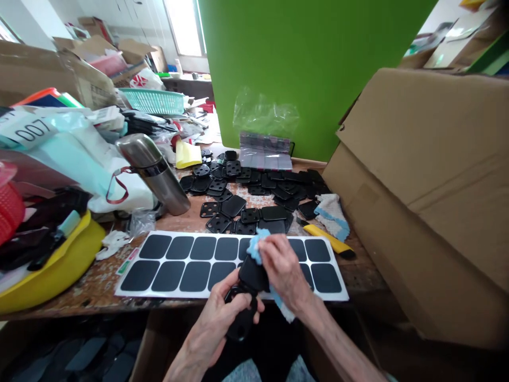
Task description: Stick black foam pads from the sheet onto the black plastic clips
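My left hand (225, 310) is closed around a black hinged plastic piece (253, 273), its upper flat panel tilted up over the table's front edge. In my right hand (284, 268) a light blue cloth (260, 245) is bunched between the fingers and pressed against that panel. Part of the cloth hangs below the hand. Beneath both hands lies a white sheet (170, 265) bearing two rows of black rounded squares. Behind it, many similar black plastic pieces (274, 183) are heaped on the table.
A yellow utility knife (330, 241) and another blue-and-white cloth (332, 212) lie at right, beside a large cardboard box (421, 185). On the left stand a steel thermos (153, 172) and a yellow basin (59, 268). A green panel (302, 63) rises behind.
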The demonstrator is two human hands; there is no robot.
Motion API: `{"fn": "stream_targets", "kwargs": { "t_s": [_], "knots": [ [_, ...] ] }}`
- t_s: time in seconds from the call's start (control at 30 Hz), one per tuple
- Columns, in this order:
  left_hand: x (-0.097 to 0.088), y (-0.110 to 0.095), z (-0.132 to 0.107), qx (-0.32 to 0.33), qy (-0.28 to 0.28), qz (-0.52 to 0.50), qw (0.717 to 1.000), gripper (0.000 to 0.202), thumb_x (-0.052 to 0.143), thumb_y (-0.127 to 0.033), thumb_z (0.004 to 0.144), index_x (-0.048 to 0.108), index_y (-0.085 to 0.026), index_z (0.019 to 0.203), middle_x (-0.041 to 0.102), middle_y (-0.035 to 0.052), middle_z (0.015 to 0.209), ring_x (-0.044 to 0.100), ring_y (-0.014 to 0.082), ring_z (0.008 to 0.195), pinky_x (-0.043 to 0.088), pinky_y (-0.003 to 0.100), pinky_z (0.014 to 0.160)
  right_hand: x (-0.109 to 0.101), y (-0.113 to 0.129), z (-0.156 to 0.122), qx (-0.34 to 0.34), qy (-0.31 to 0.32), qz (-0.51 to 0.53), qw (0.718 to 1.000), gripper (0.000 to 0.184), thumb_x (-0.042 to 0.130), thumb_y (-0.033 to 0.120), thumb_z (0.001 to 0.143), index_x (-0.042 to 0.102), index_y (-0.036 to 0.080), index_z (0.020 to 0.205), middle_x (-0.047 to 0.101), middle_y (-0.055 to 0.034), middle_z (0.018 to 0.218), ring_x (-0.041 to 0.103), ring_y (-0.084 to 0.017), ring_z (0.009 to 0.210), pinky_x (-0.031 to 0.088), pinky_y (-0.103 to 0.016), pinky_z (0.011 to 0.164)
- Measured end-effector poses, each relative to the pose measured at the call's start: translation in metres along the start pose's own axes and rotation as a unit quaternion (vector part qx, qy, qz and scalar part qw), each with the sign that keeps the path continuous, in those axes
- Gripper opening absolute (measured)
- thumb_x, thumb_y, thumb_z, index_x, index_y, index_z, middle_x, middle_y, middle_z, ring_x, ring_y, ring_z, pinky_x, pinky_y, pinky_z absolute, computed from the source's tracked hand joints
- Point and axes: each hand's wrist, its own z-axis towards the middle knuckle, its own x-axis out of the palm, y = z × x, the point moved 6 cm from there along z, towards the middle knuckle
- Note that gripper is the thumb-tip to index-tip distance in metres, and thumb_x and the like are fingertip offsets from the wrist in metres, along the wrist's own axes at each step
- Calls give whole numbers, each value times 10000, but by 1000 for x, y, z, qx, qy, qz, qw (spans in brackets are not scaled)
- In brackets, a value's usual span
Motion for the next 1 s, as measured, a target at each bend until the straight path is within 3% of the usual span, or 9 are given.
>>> {"fn": "stream_targets", "kwargs": {
  "t_s": [0.1, 0.23, 0.3, 0.47, 0.57, 0.7, 0.8, 0.93, 1.0],
  "knots": [
    [-3, 1, -1, -22, -11, -26, 999, 274, 514, -147, 740, 546, -161, 1012, 620, 12, 638, 527, 114, 551, 359, 224, 564, -1, -3, 1, -29, 30, 18, 999, 239, 384, 88, 867, 560, 190, 993, 545, -79, 921, 504, -188, 837, 477, -329, 730],
    [-10, -2, -5, -9, -28, -44, 999, 182, 528, -210, 755, 581, -154, 920, 640, 40, 682, 522, 111, 563, 360, 225, 573, -29, -28, 6, 86, -53, 31, 994, 177, 418, 125, 869, 546, 197, 968, 524, -57, 903, 524, -178, 846, 464, -328, 762],
    [-11, -4, -6, -5, -30, -41, 999, 176, 540, -224, 753, 589, -153, 906, 643, 45, 695, 530, 115, 574, 367, 227, 582, -38, -28, 5, 114, -81, 33, 990, 177, 438, 137, 864, 527, 202, 1003, 522, -60, 935, 528, -184, 880, 459, -330, 783],
    [-7, -8, -3, 1, -46, -46, 998, 308, 573, -188, 711, 588, -174, 1018, 632, 10, 678, 539, 111, 559, 384, 219, 577, -16, 3, 0, 13, 4, 72, 997, 195, 397, 113, 881, 554, 219, 926, 513, -54, 904, 521, -168, 822, 478, -301, 725],
    [-6, -7, -4, 5, -39, -37, 999, 246, 550, -194, 742, 602, -157, 980, 631, 12, 668, 532, 104, 563, 367, 203, 555, -8, 1, -1, 30, -14, 55, 998, 187, 389, 99, 883, 543, 201, 911, 506, -58, 885, 503, -175, 831, 469, -325, 739],
    [-9, -3, -4, -1, -41, -51, 998, 244, 535, -163, 755, 574, -162, 997, 631, 7, 671, 517, 94, 561, 376, 208, 584, 0, 4, -2, -26, 19, 59, 998, 199, 390, 92, 875, 537, 209, 943, 506, -60, 890, 499, -176, 826, 476, -325, 740],
    [-10, -1, -3, 1, -28, -28, 999, 200, 494, -180, 787, 564, -137, 969, 631, 31, 682, 528, 108, 574, 366, 217, 571, 0, -2, -4, 13, -5, 38, 999, 197, 378, 96, 881, 540, 198, 927, 512, -63, 899, 499, -178, 848, 472, -328, 751],
    [-13, 2, -2, -4, -52, -19, 998, 250, 515, -147, 759, 544, -156, 1007, 616, 5, 682, 522, 102, 567, 377, 223, 584, 9, 7, -2, -48, 54, 18, 997, 203, 376, 88, 876, 548, 175, 939, 541, -72, 934, 498, -184, 849, 459, -349, 786],
    [-11, 1, -3, 0, -33, 5, 999, 219, 492, -149, 774, 550, -145, 985, 623, 22, 695, 523, 108, 584, 370, 224, 580, 7, 5, 2, -32, 37, 12, 999, 199, 372, 87, 878, 551, 165, 918, 534, -77, 916, 492, -191, 855, 455, -354, 778]
  ]
}}
